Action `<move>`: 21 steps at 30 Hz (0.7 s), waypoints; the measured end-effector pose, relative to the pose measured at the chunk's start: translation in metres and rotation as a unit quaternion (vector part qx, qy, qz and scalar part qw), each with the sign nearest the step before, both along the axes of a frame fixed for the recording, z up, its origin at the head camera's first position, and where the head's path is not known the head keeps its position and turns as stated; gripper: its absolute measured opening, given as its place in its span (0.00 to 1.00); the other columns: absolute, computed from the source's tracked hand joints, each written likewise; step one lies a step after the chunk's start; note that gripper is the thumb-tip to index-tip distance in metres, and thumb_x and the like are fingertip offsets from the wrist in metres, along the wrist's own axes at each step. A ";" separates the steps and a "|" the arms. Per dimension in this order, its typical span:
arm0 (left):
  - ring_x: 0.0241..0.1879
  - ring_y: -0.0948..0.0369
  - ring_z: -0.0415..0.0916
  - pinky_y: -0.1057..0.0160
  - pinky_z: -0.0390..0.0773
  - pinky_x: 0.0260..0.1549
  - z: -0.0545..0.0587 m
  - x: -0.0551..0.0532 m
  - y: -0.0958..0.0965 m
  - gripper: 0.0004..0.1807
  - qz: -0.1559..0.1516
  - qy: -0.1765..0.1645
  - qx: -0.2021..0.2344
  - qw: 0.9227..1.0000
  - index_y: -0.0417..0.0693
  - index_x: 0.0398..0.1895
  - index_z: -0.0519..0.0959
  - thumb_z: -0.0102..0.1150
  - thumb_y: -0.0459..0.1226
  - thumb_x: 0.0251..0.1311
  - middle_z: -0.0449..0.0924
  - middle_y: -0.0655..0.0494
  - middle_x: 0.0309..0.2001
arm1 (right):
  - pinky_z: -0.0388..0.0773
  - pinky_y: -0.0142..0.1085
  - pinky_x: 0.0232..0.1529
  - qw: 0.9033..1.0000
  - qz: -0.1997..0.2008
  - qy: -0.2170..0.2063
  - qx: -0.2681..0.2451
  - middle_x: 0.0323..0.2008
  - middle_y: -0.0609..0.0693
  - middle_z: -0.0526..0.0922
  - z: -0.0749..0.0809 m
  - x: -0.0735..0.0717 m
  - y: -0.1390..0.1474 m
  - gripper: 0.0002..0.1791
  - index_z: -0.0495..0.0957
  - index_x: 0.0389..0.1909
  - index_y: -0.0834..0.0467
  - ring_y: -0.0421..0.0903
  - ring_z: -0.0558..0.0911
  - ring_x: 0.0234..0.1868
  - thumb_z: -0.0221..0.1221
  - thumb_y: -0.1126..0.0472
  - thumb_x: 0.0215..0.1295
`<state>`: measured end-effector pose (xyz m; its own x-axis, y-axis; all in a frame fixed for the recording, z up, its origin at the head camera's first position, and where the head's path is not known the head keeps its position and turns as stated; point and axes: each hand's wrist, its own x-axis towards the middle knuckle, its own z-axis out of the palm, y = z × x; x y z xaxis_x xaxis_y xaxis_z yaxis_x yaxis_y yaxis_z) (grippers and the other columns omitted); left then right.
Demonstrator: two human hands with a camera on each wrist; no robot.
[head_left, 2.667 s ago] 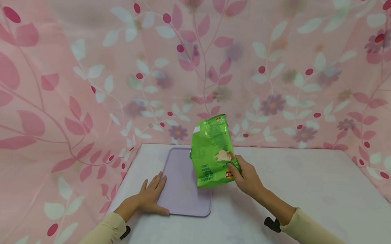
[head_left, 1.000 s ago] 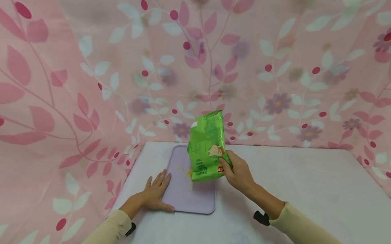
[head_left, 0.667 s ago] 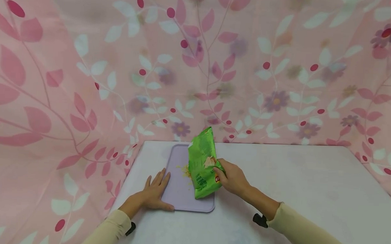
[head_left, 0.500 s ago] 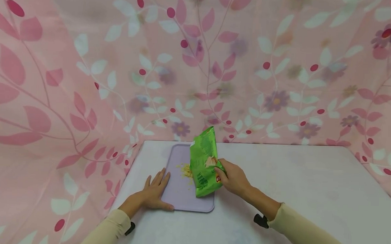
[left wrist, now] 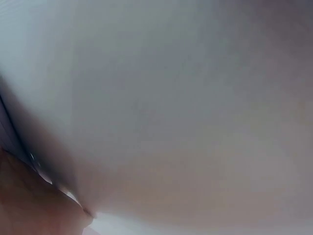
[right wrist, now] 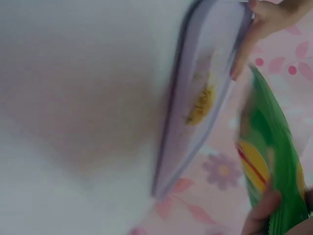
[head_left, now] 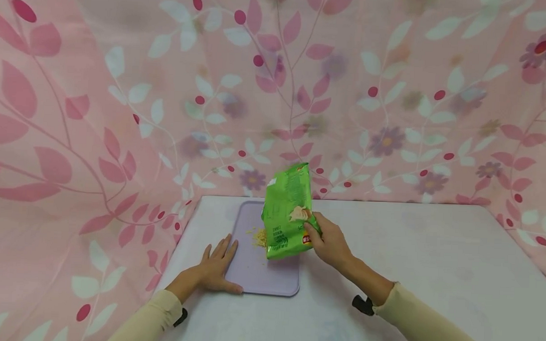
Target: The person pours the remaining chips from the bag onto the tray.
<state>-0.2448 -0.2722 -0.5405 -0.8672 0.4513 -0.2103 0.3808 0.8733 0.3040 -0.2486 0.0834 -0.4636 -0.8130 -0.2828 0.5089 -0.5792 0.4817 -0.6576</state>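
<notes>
My right hand grips a bright green snack bag by its right side, thumb across the front. The bag is tilted above a pale purple tray. A small heap of yellow crumbs lies on the tray, partly hidden behind the bag in the head view. In the right wrist view the crumbs show whole, with the bag apart from them. My left hand rests with spread fingers on the tray's left edge, thumb at the near corner. The left wrist view is mostly a blurred pale surface.
The tray lies on a white-covered table, near its left side. A pink floral cloth hangs behind the table and along both sides. Black wrist straps sit below the sleeves.
Yellow crumbs have come out of the bag and piled up on the tray. The bag dipped, then rose again and moved back from its low tilt. My left hand stays on the tray edge.
</notes>
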 end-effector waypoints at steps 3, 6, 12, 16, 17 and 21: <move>0.78 0.39 0.31 0.29 0.30 0.68 0.000 -0.001 0.000 0.77 -0.003 0.001 0.003 1.000 0.43 0.80 0.38 0.59 0.79 0.36 0.26 0.40 0.80 | 0.67 0.28 0.20 0.998 0.014 -0.039 0.036 0.19 0.40 0.70 -0.008 -0.001 0.002 0.09 0.76 0.49 0.58 0.31 0.67 0.19 0.55 0.59 0.74; 0.78 0.39 0.33 0.29 0.31 0.68 0.003 -0.003 0.000 0.77 0.000 0.006 0.004 1.000 0.42 0.79 0.40 0.62 0.78 0.35 0.28 0.39 0.80 | 0.68 0.28 0.21 0.997 0.017 -0.047 0.053 0.18 0.39 0.69 -0.012 -0.002 0.003 0.09 0.77 0.49 0.58 0.31 0.67 0.19 0.55 0.59 0.73; 0.78 0.40 0.33 0.30 0.33 0.69 0.009 -0.003 -0.002 0.76 0.005 0.015 -0.015 1.000 0.43 0.80 0.41 0.61 0.78 0.36 0.29 0.39 0.80 | 0.67 0.29 0.23 0.998 0.009 -0.031 0.057 0.19 0.39 0.69 -0.010 -0.005 -0.001 0.10 0.77 0.50 0.58 0.33 0.67 0.19 0.55 0.59 0.73; 0.78 0.40 0.33 0.30 0.32 0.69 0.003 -0.004 -0.001 0.76 0.004 0.007 -0.011 1.000 0.43 0.80 0.40 0.62 0.78 0.35 0.28 0.39 0.80 | 0.68 0.28 0.23 0.997 0.001 -0.041 0.063 0.20 0.40 0.70 -0.006 -0.003 0.001 0.11 0.77 0.51 0.58 0.33 0.67 0.20 0.55 0.58 0.73; 0.79 0.41 0.32 0.31 0.31 0.69 0.000 -0.004 -0.001 0.77 0.005 0.005 -0.011 1.000 0.45 0.80 0.39 0.61 0.79 0.34 0.27 0.41 0.80 | 0.68 0.29 0.23 0.998 -0.002 -0.039 0.055 0.20 0.40 0.71 -0.004 -0.002 0.002 0.12 0.77 0.52 0.58 0.33 0.68 0.20 0.55 0.58 0.73; 0.79 0.44 0.30 0.32 0.29 0.70 -0.006 -0.003 -0.001 0.78 0.011 0.002 -0.013 1.000 0.47 0.80 0.38 0.60 0.80 0.32 0.25 0.44 0.80 | 0.68 0.30 0.22 1.000 -0.015 0.022 -0.017 0.23 0.43 0.72 0.003 0.001 0.004 0.10 0.77 0.50 0.61 0.35 0.68 0.21 0.56 0.63 0.72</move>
<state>-0.2479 -0.2733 -0.5465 -0.8780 0.4262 -0.2180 0.3620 0.8891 0.2802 -0.2478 0.0874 -0.4609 -0.7978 -0.2416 0.5524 -0.5934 0.4771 -0.6483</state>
